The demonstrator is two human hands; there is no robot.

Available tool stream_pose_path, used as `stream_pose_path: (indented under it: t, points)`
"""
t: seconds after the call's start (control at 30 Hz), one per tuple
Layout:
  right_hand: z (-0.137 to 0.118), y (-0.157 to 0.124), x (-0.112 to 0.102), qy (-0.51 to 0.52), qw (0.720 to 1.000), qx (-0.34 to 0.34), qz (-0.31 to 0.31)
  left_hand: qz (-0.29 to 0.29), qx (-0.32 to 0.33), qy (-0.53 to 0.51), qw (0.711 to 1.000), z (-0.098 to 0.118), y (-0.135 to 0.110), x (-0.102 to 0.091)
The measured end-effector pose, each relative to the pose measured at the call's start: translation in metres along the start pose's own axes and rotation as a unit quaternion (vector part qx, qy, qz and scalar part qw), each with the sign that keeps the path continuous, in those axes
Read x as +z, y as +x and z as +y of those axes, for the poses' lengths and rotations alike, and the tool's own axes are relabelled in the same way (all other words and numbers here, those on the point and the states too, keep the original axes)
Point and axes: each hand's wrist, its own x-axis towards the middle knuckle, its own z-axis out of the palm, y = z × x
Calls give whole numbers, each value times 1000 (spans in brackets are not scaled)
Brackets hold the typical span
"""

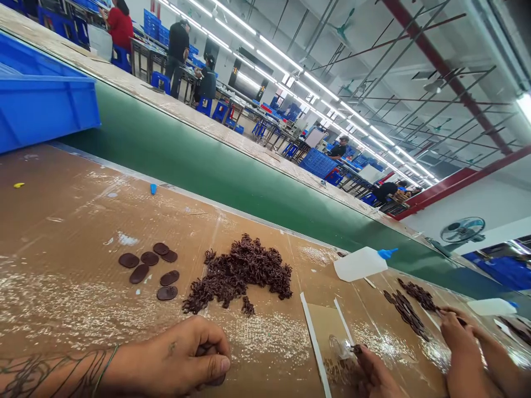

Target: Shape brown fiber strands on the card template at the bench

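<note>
- Hands low in the frame: the left hand (pixel 178 359), at lower left, is curled shut, thumb and forefinger closed over a dark oval disc (pixel 208 350) held down against the brown bench (pixel 62 221).
- At bottom centre, the right hand (pixel 373 378) is mostly cropped by the frame edge. Its fingertips look pinched together on a small dark piece (pixel 357 349), just beside a clear plastic scrap (pixel 338 347) and two white strips (pixel 315 342).
- Loose discs (pixel 149 270) lie in a small cluster left of centre, near the pile of lacy brown pieces (pixel 244 273) in the middle; the two groups are apart, not mixed.
- White squeeze bottle (pixel 359 264), blue cap, lies on its side right of centre, close to the green belt (pixel 232 171). A second bottle (pixel 492 307) lies further right.
- A co-worker's hands (pixel 456 334) are at lower right, near another trail of brown pieces (pixel 409 312).
- Blue crate (pixel 41 105) sits at upper left, well apart.
- Risk, as I read it: the bench is streaked with whitish residue, so the disc under the left hand could stick or pick up smears if dragged.
- Another risk: the lacy pieces look thin. A hard pinch from the right hand could snap the one it holds, and a sweeping forearm could scatter the pile into the discs.
- The tipped bottle could leak onto the bench if its cap is loose; I cannot tell whether it is tight.
</note>
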Motion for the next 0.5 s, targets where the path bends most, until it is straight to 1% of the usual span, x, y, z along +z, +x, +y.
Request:
stream_pose_path:
  t: [0.07,0.23,0.37,0.5]
  points:
    - [0,5,-2,9,1000,16,16,0,0,-8,1000,-4,1,0]
    - [1,12,-5,4,999,29,31,-7,-5,-34,999,-9,2,1]
    - [3,13,-6,3,999,28,23,-6,-3,-29,1000,-9,1,1]
    - [6,26,-12,0,999,40,28,-9,-2,-29,1000,-7,0,1]
